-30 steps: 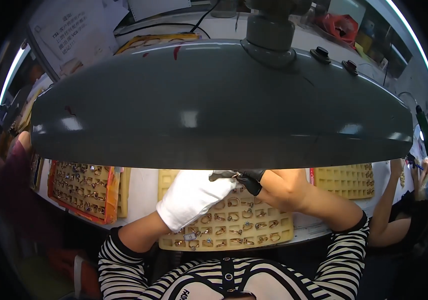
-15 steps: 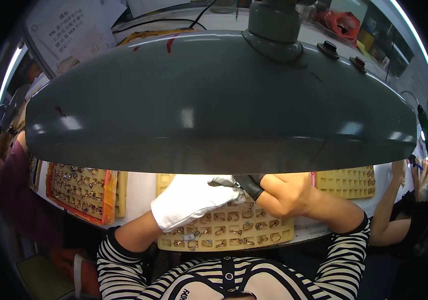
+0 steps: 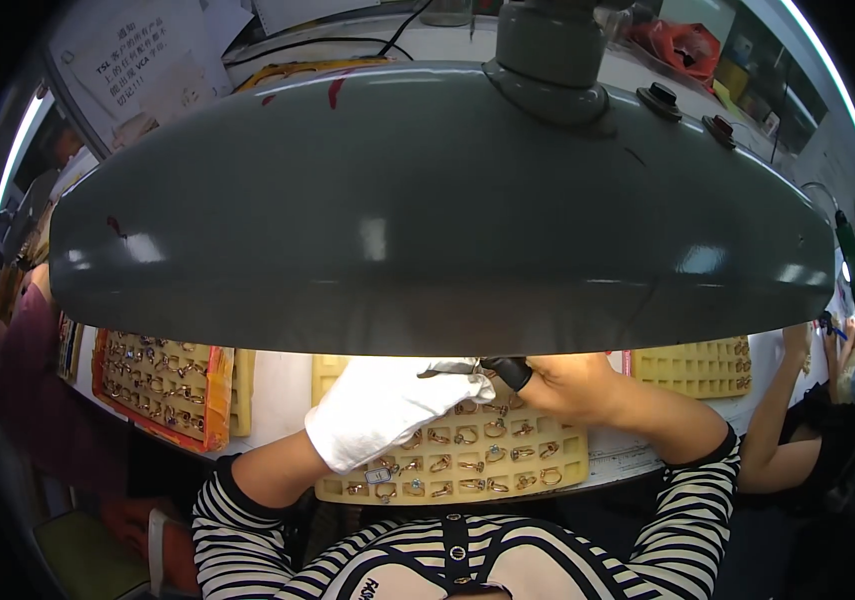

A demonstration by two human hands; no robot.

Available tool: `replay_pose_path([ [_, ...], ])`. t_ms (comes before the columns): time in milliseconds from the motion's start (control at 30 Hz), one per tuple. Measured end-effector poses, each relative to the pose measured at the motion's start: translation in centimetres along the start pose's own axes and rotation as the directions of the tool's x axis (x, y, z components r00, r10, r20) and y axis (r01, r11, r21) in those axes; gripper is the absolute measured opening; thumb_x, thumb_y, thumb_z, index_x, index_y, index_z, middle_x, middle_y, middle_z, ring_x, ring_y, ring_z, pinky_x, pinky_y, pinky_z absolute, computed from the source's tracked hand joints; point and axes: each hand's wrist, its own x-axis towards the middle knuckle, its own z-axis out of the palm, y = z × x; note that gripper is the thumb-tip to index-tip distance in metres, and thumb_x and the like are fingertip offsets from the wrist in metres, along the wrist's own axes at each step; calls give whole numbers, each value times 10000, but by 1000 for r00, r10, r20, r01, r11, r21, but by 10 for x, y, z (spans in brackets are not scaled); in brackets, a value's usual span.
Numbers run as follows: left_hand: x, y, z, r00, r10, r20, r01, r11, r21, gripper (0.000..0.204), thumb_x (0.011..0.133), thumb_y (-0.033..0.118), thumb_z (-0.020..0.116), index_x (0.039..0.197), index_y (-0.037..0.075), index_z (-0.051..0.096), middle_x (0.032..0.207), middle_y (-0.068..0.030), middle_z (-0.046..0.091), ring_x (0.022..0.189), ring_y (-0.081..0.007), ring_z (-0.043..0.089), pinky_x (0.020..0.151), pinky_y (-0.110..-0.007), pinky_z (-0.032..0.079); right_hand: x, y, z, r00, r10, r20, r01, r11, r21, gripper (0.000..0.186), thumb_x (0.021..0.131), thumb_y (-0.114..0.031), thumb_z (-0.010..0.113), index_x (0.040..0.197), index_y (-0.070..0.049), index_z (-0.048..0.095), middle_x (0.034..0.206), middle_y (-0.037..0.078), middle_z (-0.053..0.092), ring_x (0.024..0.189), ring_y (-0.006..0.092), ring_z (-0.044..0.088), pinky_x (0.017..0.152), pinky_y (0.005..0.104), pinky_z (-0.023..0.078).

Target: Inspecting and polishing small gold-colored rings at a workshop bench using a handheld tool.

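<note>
My left hand wears a white glove with dark grey fingertips. Its fingers are pinched together over the ring tray, on something too small to make out. Facing it, my bare right hand is closed, with a rounded black piece at its fingertips; whether that is a finger cover or a tool handle I cannot tell. The fingertips of both hands meet just under the lamp's edge, which partly hides them. Below them lies a cream ring tray holding several rows of gold-coloured rings, some with stones. A small white tag rests among the rings.
A large grey lamp hood spans the view above my hands. On the left stands an orange-edged tray of rings; another cream tray is at the right. People sit at both sides, one with a forearm on the right.
My right hand has turned, and the black piece shows smaller and more to the right. My gloved left hand has shifted slightly right and down. The lamp's edge sits a little lower in view.
</note>
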Motion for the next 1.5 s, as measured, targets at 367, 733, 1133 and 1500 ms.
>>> replay_pose_path([
  [367,0,11,-1,991,-119,60,121,992,-33,290,854,249,483,1103,124,563,943,-66,613,791,-187,597,689,-267,471,3,-10,-10,906,300,299,-395,854,339,228,845,-178,472,984,-27,572,683,63,560,604,139,521,569,295,422],
  [733,1,8,6,1000,-21,-7,22,989,148,206,807,177,513,1002,169,582,806,-29,587,679,-164,583,550,-276,462,-6,-15,-12,974,147,173,-151,988,11,211,730,-34,598,933,22,603,819,131,598,678,173,592,586,274,479],
  [1133,3,9,9,993,-59,-105,47,992,-114,177,781,151,607,909,32,635,775,-59,641,655,-97,580,584,-219,460,-3,-8,-12,622,521,585,-778,495,386,303,822,-249,423,945,-56,622,751,14,583,729,96,515,732,249,405],
  [1500,1,4,0,929,-337,153,351,933,-77,246,853,253,473,1040,141,586,814,-68,608,712,-183,584,610,-285,460,-2,-6,0,875,-455,-163,338,817,-467,172,553,-68,580,533,-106,413,541,-6,468,393,87,468,320,241,363],
])
